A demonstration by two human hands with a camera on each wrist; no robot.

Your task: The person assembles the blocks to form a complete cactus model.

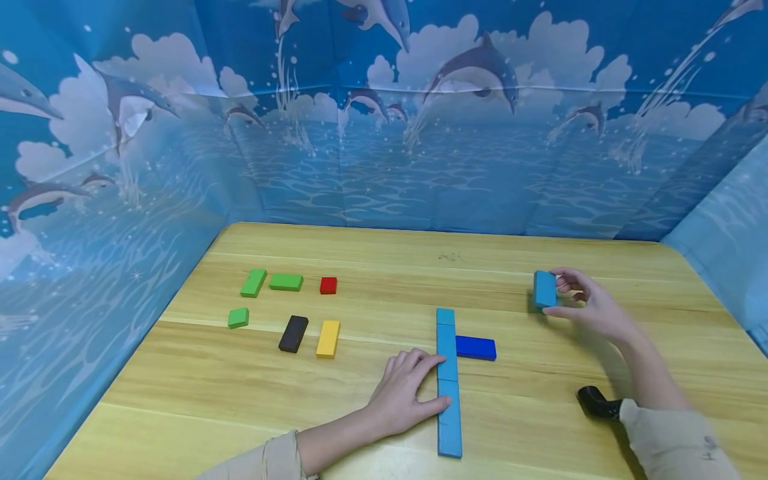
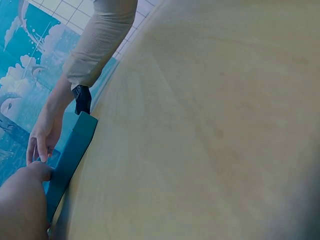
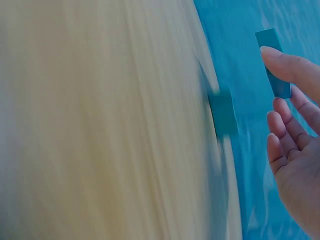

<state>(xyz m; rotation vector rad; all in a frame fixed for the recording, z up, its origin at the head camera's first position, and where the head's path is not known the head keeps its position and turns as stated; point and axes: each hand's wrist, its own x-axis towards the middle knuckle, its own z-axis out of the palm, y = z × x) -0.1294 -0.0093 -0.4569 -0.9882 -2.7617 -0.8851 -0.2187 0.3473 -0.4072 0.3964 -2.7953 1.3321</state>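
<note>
Near the middle of the table, light blue blocks (image 1: pixel 448 420) lie end to end in a row. My left hand (image 1: pixel 403 393) touches the row's left side with thumb and index fingertip, its fingers relaxed. A dark blue block (image 1: pixel 477 348) lies crosswise against the row's right side. Farther right, my right hand (image 1: pixel 591 303) pinches a light blue block (image 1: pixel 545 289) between thumb and fingers. The right wrist view shows this held block (image 3: pixel 278 80) tilted, its lower end near the fingertips. Another teal block (image 3: pixel 223 114) appears blurred beside it, at the tabletop's edge in that view.
On the left of the table lie green blocks (image 1: pixel 286 283), a small red block (image 1: pixel 328 286), a black block (image 1: pixel 293 334) and a yellow block (image 1: pixel 328 339). A black wrist device (image 1: pixel 597 403) sits by my right sleeve. Dolphin-print curtain (image 1: pixel 372 167) surrounds the table's far sides.
</note>
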